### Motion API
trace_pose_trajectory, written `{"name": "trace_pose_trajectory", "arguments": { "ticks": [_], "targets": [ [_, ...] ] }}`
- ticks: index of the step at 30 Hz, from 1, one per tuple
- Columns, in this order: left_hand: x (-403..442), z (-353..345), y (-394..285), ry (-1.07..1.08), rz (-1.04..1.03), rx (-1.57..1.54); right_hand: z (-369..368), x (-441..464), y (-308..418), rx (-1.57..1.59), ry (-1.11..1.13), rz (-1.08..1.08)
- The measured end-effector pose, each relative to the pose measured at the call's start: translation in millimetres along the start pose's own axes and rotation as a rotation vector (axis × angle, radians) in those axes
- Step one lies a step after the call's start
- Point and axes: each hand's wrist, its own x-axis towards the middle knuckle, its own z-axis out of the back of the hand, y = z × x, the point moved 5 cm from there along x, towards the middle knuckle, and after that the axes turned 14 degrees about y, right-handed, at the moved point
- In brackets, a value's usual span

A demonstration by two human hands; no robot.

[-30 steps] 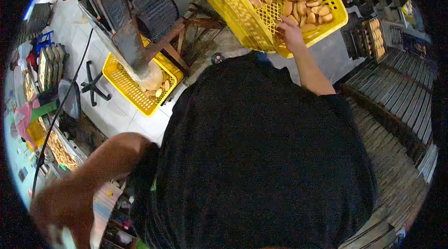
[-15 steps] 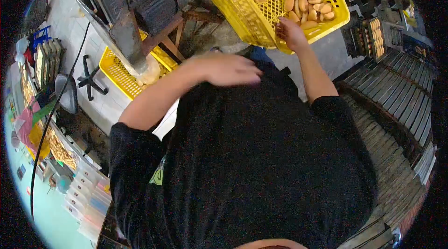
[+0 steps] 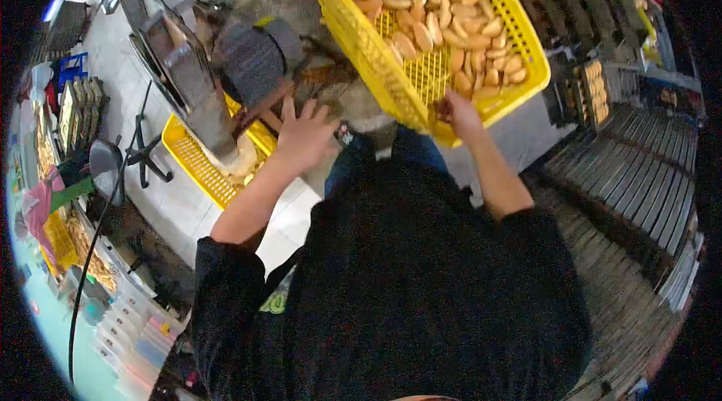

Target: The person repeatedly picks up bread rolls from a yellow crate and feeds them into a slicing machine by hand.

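Note:
A yellow plastic crate (image 3: 348, 42) with perforated walls stands in front of me, holding many small golden-brown bread rolls (image 3: 470, 42). Its mesh floor shows at the near left corner. My right hand (image 3: 461, 117) is at the crate's near rim, its fingers curled over the edge. To the left, my left hand (image 3: 304, 138) hangs in the air with fingers spread and nothing in it. It is nearest to a machine with a metal chute (image 3: 197, 89). Below the chute's mouth sits a second yellow crate (image 3: 197, 168) with pale pieces in it.
A dark ribbed motor (image 3: 252, 63) sits beside the chute. At right are slatted metal racks (image 3: 632, 168) and a tray of rolls (image 3: 596, 93). A black chair base (image 3: 147, 157) stands on the tiled floor at left, and a black cable (image 3: 94, 251) crosses the view.
My left hand has swung left and forward from in front of my chest, its fingers spreading. The right hand has stayed at the crate's rim. The view has shifted, showing more of the bread rolls.

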Motion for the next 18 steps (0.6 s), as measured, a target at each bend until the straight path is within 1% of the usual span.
{"name": "trace_pose_trajectory", "arguments": {
  "ticks": [1,2,3,5,6,7,8,9,10,11,12,13,15,16,17,18],
  "targets": [
    [24,11,10,0.036,-0.08,-0.484,6,6,-1,-0.018,0.002,-0.01],
    [44,21,15,0.069,-0.171,-0.969,5,6,9,-0.121,0.026,-0.028],
    [58,36,18,-0.096,-0.081,-1.089,6,0,17,-0.225,0.043,-0.058],
    [89,65,11,-0.441,0.103,-1.316,10,1,34,-0.363,0.052,0.017],
    [113,68,12,-0.657,0.157,-1.252,11,10,48,-0.432,0.059,0.058],
    [141,63,11,-0.867,0.215,-1.177,11,20,66,-0.446,0.081,0.031],
    [165,64,5,-0.925,0.418,-1.016,10,29,86,-0.46,0.101,0.0],
    [178,73,-2,-0.912,0.483,-0.98,13,38,105,-0.474,0.122,-0.036],
    [187,76,-13,-0.888,0.552,-0.947,18,59,125,-0.619,0.18,-0.079],
    [195,79,-22,-0.859,0.622,-0.912,21,81,149,-0.755,0.216,-0.037],
    [199,83,-23,-0.884,0.667,-0.871,22,108,174,-0.89,0.256,0.017],
    [203,80,-23,-0.827,0.673,-0.863,20,132,194,-1.02,0.3,0.066],
    [199,84,-24,-0.704,0.689,-0.847,-13,151,267,-1.072,0.309,0.3],
    [202,82,-25,-0.821,0.713,-0.739,-17,178,296,-1.156,0.251,0.436],
    [202,83,-27,-0.808,0.711,-0.748,-21,207,326,-1.236,0.19,0.575],
    [200,89,-27,-0.802,0.709,-0.753,-32,227,358,-1.354,0.112,0.788]
  ]
}}
